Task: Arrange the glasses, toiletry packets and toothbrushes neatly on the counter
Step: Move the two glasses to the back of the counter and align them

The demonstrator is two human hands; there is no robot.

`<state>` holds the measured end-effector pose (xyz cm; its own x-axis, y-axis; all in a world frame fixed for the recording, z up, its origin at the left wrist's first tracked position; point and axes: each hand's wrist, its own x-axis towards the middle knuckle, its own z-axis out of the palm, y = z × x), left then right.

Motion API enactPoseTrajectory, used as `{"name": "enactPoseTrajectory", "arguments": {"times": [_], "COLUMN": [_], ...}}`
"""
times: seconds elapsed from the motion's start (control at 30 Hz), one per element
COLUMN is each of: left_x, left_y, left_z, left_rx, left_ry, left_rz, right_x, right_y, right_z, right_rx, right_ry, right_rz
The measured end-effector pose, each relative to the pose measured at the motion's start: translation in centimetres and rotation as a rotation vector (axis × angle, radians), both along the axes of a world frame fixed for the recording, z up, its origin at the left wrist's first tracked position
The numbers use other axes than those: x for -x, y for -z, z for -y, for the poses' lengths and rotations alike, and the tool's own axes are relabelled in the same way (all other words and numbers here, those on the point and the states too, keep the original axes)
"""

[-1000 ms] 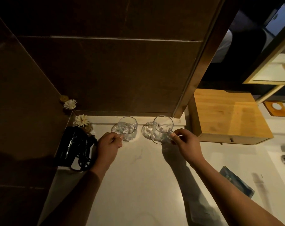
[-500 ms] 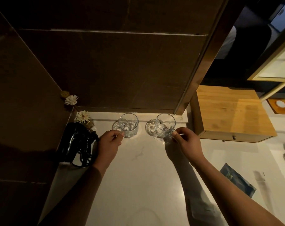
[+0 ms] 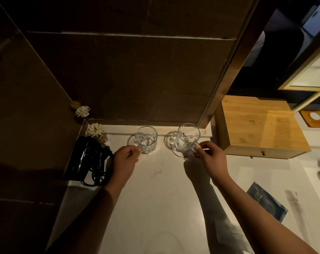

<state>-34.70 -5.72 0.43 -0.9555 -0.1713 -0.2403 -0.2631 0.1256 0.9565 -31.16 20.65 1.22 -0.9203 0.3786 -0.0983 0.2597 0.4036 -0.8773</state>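
While both arms reach toward the back of the white counter [image 3: 155, 208], the head view shows each hand at a clear glass. The left hand [image 3: 125, 161] has its fingers curled, pinching the near base of the left glass [image 3: 146, 142], which stands upright on the counter close to the dark tiled wall. The right hand [image 3: 211, 160] is likewise closed around the lower part of the right glass [image 3: 188, 139], which tilts away from the person with its near edge raised. The two glasses sit near each other but apart. A black hair dryer [image 3: 84, 158] with its coiled cord lies at the left, beside white flowers [image 3: 95, 130]. A wooden box [image 3: 260, 125] stands right of the glasses, and a blue toiletry packet [image 3: 267, 201] lies flat well to the right, nearer the person.
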Motion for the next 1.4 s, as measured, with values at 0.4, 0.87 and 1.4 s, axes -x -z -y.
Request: {"name": "enactPoseTrajectory", "arguments": {"times": [0.4,0.87,1.4], "left_x": [0.3,-0.5,-2.0], "left_y": [0.7,-0.8,-0.4], "left_z": [0.2,-1.7,-2.5], "left_rx": [-0.069,-0.199,-0.197], "left_ry": [-0.052,-0.15,-0.091], "left_rz": [0.068,0.118,0.092], "right_x": [-0.7,-0.1,-1.3], "right_y": [0.9,-0.6,-0.4], "right_z": [0.9,1.0,2.6], "right_rx": [-0.019,0.003,0.189], "right_ry": [0.046,0.017,0.129], "right_rz": [0.057,0.145,0.062]}}
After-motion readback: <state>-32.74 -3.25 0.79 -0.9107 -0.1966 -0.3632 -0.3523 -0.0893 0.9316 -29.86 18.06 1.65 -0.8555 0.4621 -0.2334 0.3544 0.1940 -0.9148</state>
